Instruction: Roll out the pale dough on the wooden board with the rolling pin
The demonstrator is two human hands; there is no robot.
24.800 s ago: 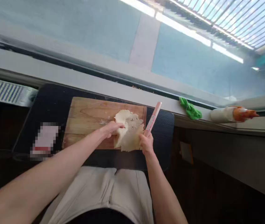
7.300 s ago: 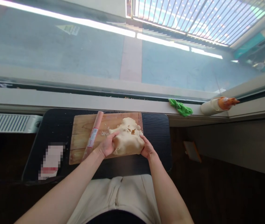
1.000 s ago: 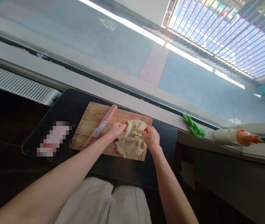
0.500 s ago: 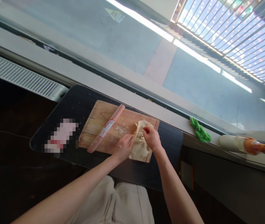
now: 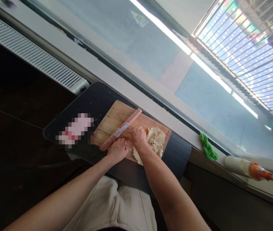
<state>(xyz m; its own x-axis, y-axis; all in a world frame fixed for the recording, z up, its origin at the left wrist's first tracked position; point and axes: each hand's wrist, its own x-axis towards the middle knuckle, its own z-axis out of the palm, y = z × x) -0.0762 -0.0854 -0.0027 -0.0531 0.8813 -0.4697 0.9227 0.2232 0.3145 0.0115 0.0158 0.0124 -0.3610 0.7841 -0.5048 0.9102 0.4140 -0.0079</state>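
On the wooden board (image 5: 117, 110), my left hand (image 5: 118, 149) rests beside the lower part of the rolling pin (image 5: 129, 123), a pale pinkish stick with a paper label. Its fingers are curled, and I cannot see whether anything is in them. To the right of the pin, my right hand (image 5: 138, 135) is down on the board with bent fingers, where scraps lay. What it holds, if anything, is hidden. A flattened, ragged-edged dough sheet (image 5: 159, 136) with small crumbly bits on its middle lies at the board's right end, partly behind my right forearm.
The board lies on a small black table (image 5: 179, 146) against a window sill (image 5: 136, 96). A blurred-out pink and white item (image 5: 76, 128) is at the table's left. On the sill are a green cloth (image 5: 208, 147) and a whitish bottle-like object (image 5: 236, 163). A radiator (image 5: 42, 57) stands at left.
Both hands have left the dough sheet and moved left, towards the rolling pin. The dough sheet now lies spread flatter, without its raised edge. The view has turned and shifted slightly.
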